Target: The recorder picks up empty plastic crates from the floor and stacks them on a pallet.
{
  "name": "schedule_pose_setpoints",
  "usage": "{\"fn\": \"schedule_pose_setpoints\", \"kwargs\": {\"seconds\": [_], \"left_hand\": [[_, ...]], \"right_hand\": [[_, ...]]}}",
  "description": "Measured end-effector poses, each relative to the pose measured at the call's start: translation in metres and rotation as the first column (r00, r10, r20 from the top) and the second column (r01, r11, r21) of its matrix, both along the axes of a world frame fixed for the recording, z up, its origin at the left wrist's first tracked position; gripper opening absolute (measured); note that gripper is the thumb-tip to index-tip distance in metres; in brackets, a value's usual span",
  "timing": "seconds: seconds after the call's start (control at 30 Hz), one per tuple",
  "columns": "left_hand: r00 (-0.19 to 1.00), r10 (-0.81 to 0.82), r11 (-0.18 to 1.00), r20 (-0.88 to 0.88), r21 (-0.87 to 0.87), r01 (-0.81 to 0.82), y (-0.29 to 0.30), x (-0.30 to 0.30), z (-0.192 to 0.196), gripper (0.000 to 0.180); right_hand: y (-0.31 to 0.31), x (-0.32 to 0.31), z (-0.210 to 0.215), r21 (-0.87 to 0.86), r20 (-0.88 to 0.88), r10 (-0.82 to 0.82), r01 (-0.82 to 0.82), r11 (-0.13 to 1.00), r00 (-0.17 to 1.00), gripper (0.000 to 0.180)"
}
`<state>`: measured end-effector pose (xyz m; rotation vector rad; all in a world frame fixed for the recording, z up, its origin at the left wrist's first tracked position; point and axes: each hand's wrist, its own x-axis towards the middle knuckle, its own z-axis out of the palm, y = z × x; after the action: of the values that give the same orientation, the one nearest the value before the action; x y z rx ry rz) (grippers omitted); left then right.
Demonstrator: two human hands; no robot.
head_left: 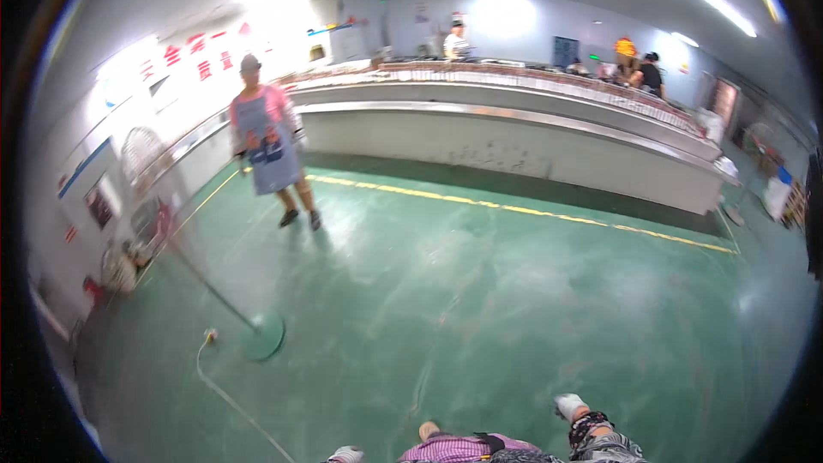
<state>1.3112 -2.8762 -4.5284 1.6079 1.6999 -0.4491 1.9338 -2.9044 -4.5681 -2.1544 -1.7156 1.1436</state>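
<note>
My right hand (569, 405), in a white glove with greyish fingertips, hangs at the lower right over the green floor. A dark patterned sleeve (591, 425) covers that wrist. Nothing can be made out in this hand, and its fingers are too blurred to read. At the lower edge, left of my pink checked clothing (463, 447), only part of my gloved left hand (346, 454) shows; its fingers are mostly hidden. Both hands are apart from the things standing in the room. The tip of one shoe (428, 430) shows between them.
A standing fan's round green base (264, 337) is at the left, with a cable (227, 396) across the floor. A person in a blue apron (267, 141) stands beyond it. A long pale counter (506, 150) spans the back, with several people behind it.
</note>
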Motion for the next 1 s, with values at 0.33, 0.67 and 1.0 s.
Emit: {"fn": "schedule_pose_setpoints", "kwargs": {"seconds": [0.33, 0.67, 1.0], "left_hand": [[0.949, -0.235, 0.968, 0.211, 0.138, 0.209, 0.35, 0.213, 0.083, 0.043], [0.963, -0.174, 0.979, 0.206, 0.143, 0.146, 0.504, 0.233, 0.091, 0.045], [0.952, 0.285, 0.955, 0.109, 0.06, -0.292, 0.545, 0.077, 0.025, 0.031]], "right_hand": [[0.005, -0.046, -0.103, -0.197, -0.028, -0.308, 0.296, 0.934, 0.951, 0.027], [0.263, 0.022, -0.032, -0.385, 0.061, -0.002, 0.025, 0.923, 0.998, 0.024], [0.698, 0.057, 0.067, -0.157, -0.116, -0.292, 0.273, 0.949, 0.949, 0.038]]}}
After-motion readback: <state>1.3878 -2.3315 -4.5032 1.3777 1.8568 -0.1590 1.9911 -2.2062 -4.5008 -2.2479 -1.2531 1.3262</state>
